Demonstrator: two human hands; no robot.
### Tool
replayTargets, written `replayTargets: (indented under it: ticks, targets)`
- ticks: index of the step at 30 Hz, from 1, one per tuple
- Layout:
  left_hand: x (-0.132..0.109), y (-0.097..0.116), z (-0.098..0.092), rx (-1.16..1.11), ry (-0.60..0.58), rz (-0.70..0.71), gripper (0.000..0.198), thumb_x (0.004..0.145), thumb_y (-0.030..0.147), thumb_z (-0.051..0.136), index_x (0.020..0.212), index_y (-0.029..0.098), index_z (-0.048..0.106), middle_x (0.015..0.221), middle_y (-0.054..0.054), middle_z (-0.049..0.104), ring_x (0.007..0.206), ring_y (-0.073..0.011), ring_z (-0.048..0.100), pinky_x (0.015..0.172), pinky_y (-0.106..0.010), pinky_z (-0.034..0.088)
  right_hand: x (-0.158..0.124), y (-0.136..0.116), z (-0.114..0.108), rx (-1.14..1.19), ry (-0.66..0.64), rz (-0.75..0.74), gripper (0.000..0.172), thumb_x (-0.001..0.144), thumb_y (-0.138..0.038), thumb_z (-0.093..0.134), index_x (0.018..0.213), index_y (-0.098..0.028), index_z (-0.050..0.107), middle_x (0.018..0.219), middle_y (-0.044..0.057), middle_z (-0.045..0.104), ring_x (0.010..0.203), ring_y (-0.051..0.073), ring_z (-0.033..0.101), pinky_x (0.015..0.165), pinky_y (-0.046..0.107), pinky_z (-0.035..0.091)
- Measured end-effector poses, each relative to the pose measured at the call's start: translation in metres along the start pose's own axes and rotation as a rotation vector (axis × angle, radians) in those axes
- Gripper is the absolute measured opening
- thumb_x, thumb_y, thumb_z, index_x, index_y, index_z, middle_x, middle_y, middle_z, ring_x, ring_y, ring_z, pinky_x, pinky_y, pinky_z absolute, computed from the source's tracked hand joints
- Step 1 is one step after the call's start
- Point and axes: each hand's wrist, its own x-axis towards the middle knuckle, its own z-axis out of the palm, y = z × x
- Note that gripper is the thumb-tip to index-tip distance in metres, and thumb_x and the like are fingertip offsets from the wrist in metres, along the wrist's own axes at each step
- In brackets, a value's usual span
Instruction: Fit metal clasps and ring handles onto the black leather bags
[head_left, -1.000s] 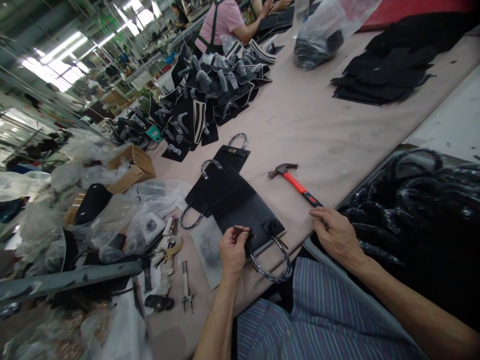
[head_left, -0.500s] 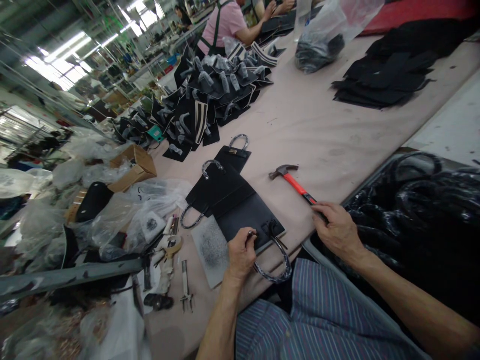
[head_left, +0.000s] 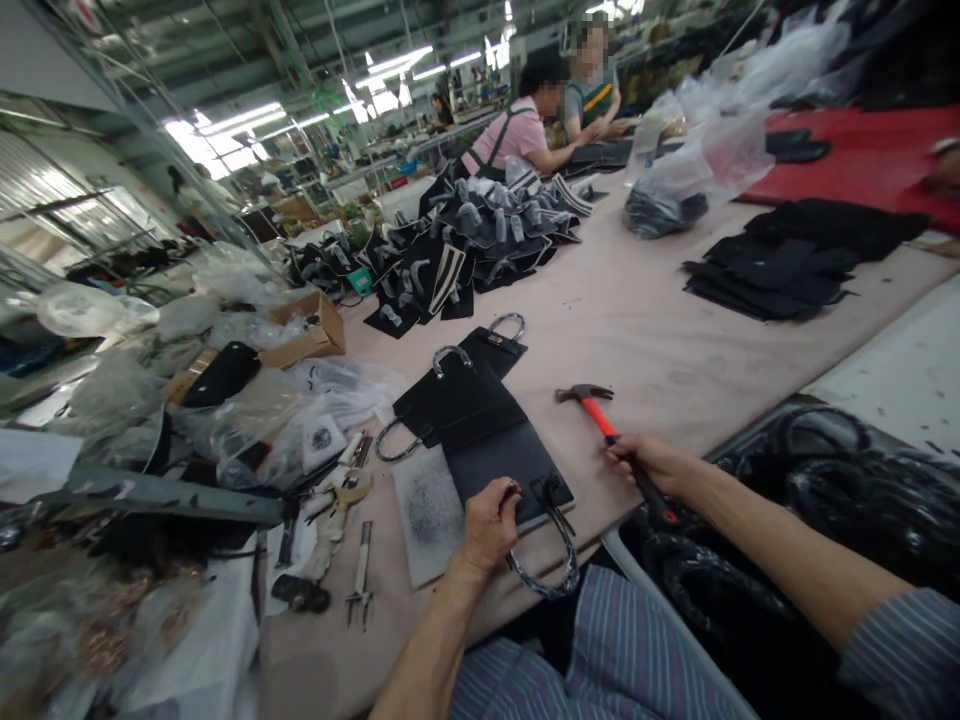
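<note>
My right hand [head_left: 652,465] is closed around the dark handle of a claw hammer [head_left: 596,412], which has a red neck and a dark metal head. The handle's end sticks out below my palm. My left hand [head_left: 491,522] is closed in a pinch over a black bag panel [head_left: 487,455]; something small and dark shows at the fingertips, too small to name. Beside that hand, a plastic-wrapped handle [head_left: 551,580] is joined to the panel's near edge and hangs over the table edge. A speckled grey slab [head_left: 427,515] lies left of the panel.
A pronged punch [head_left: 361,580], a mallet [head_left: 300,593] and other tools lie at left, near plastic bags and a cardboard box [head_left: 315,332]. Black bag pieces [head_left: 487,225] are heaped at the back, a black stack [head_left: 780,260] at right. Wrapped handles fill a bin. Co-workers sit beyond.
My right hand now grips farther up the hammer's handle, whose end has come into view. My left hand keeps its pinch over the panel. The camera view has tilted up.
</note>
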Motion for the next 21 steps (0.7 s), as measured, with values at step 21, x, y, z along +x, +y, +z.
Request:
replayTargets:
  ticks: [21]
  targets:
    - [-0.003, -0.006, -0.001, -0.014, 0.032, 0.033, 0.015, 0.091, 0.022, 0.057, 0.098, 0.022, 0.07, 0.091, -0.006, 0.075, 0.082, -0.0183, 0.069, 0.08, -0.029, 0.052, -0.141, -0.074, 0.03, -0.752, 0.326, -0.912, 0.026, 0.107, -0.036, 0.039, 0.086, -0.024, 0.047, 0.052, -0.007, 0.046, 0.039, 0.013, 0.047, 0.043, 0.03, 0.031]
